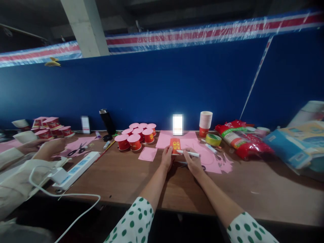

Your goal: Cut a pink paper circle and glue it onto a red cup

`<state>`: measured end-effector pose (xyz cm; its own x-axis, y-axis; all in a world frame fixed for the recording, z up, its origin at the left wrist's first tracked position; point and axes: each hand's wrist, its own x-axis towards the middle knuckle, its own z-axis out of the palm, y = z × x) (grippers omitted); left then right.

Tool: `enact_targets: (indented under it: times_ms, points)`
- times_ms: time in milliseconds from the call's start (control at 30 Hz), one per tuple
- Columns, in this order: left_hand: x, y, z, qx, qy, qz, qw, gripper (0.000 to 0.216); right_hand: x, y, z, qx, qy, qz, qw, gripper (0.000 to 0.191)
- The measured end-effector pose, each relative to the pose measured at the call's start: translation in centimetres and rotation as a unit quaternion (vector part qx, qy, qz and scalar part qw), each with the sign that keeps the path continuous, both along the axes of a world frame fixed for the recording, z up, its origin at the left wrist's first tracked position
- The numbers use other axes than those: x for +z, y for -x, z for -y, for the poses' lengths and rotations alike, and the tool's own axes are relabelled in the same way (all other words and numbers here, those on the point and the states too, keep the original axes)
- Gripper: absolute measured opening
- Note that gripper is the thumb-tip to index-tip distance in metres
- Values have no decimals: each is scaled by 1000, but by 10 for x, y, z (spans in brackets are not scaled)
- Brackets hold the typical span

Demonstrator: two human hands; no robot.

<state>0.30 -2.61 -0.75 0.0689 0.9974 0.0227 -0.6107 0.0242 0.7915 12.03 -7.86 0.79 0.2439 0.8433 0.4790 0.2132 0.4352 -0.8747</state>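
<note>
My left hand [167, 158] is closed around a red paper cup [175, 144] with yellow lettering, its white rim towards me. In my right hand [193, 163] lies a slim white pen-like stick [194, 154], its tip at the side of the cup. Whether it is a marker or a glue pen I cannot tell. Pink paper sheets [162, 139] lie behind my hands. Scissors [203, 167] show partly beneath my right hand. A pink square [147, 154] with a drawn circle lies to the left.
Left of my hands stand several red cups [135, 145] topped with pink discs. A cup stack [205, 123], yellow tape [213, 139], paper scraps [225, 165] and a red bag [244, 140] are rightward. A lit phone [178, 125] stands behind. Beside a power strip [78, 170], a co-worker's hands [50, 148] work.
</note>
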Motion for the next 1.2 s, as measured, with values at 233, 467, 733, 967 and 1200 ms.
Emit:
enact_targets:
  times_ms: [233,467,733,967,1200]
  points:
    - [1,0,1,2,10,-5,1000,39,1,0,1,3,1,0,1000,27]
    - [1,0,1,0,-1,0,1000,40,1,0,1,-1,2,-10,1000,27]
    - [0,-1,0,4,4,5,1000,41,3,0,1,7,0,-3,1000,24]
    - [0,0,0,6,9,4,1000,42,-1,-1,-1,5,-7,0,1000,24]
    - [-1,-1,0,-1,-3,5,1000,45,-1,0,-1,3,-3,-4,1000,26]
